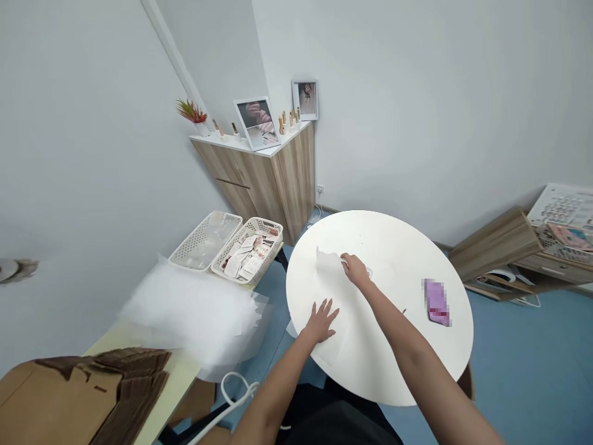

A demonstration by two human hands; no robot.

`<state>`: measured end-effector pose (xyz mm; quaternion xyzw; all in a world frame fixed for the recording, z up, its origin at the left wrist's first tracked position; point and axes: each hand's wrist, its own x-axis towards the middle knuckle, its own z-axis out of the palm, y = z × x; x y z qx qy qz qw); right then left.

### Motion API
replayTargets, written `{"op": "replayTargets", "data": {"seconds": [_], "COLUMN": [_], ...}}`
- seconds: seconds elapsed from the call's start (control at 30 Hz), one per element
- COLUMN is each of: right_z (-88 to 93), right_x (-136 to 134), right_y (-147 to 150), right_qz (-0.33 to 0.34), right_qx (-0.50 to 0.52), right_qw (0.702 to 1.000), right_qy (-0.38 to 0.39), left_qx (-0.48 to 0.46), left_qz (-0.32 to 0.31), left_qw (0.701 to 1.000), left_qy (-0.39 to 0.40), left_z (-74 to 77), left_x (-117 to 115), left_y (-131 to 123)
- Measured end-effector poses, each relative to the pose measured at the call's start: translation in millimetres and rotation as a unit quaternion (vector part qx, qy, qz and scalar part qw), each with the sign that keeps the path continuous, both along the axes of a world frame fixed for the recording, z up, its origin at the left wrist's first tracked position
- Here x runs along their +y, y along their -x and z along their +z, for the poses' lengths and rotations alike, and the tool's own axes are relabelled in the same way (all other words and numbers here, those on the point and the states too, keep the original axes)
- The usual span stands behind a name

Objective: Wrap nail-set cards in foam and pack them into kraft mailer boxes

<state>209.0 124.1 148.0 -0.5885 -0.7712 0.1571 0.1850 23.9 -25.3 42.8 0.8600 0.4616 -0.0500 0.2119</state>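
A thin white sheet (330,290) lies on the round white table (393,247). My left hand (320,320) rests flat on the sheet's near part, fingers spread. My right hand (356,269) is closed on the sheet's far edge, which is lifted a little off the table. A purple phone (437,301) lies on the table to the right of my right arm.
To the left stands a side table with a pile of white sheets (194,315), two white baskets (227,244) and folded cardboard (92,386). A wooden cabinet (269,173) with picture frames stands in the corner. Wooden boards (495,244) lean at the right. A white cable (231,389) loops below.
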Motion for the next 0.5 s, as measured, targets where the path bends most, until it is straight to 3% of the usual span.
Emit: {"op": "replayTargets", "data": {"seconds": [0.1,0.17,0.37,0.5], "right_z": [-12.3,-29.0,-100.1,-117.7], "right_x": [-8,-29,-114,-117], "right_y": [0,-4,-24,-42], "right_qz": [0.003,-0.013,0.021,0.028], "right_qx": [0.051,0.066,0.016,0.005], "right_qw": [0.994,0.993,0.999,0.997], "right_qy": [-0.092,-0.099,0.039,0.068], "left_qx": [0.013,0.022,0.038,0.04], "left_qz": [0.04,0.062,0.131,0.15], "left_qw": [0.999,0.998,0.99,0.987], "left_qy": [0.006,-0.003,-0.048,-0.05], "left_z": [-7.9,-9.5,-10.2,-9.9], "left_x": [5,9,27,39], "left_y": [-6,-10,-28,-41]}}
